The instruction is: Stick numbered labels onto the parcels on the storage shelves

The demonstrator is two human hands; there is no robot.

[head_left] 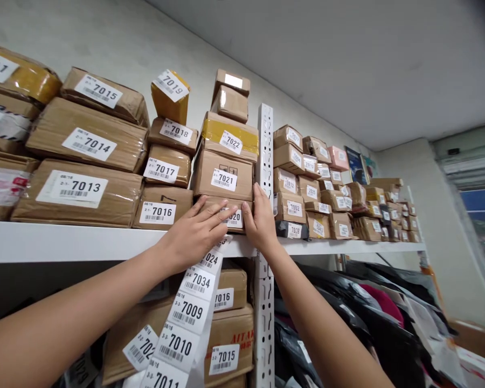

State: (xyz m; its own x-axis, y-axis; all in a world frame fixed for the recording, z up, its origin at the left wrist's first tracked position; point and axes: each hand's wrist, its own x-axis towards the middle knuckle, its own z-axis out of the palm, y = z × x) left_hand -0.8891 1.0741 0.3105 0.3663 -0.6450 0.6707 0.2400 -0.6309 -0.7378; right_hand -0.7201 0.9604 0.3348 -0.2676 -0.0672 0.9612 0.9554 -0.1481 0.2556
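Observation:
My left hand [192, 234] reaches to the shelf edge, its fingers stretched across the front of a small brown cardboard box [237, 206] labelled 7020, partly covering the label. A long strip of white numbered barcode labels [188, 312] hangs from beneath this hand; how the fingers grip it is hidden. My right hand [262, 221] is open, thumb on the right front of the same box and fingers upright along the right side of the stack, beside the metal post. Directly above sits the box [223, 175] labelled 7021, with the yellow-taped box [229, 137] labelled 7022 on top of it.
Stacks of labelled parcels line the white shelf [84, 242] on both sides. A perforated white post [265, 145] stands just right of the stack. Below are more boxes [226, 337] and dark plastic-wrapped packages [347, 318]. An upright yellow parcel [170, 99] tops the neighbouring stack.

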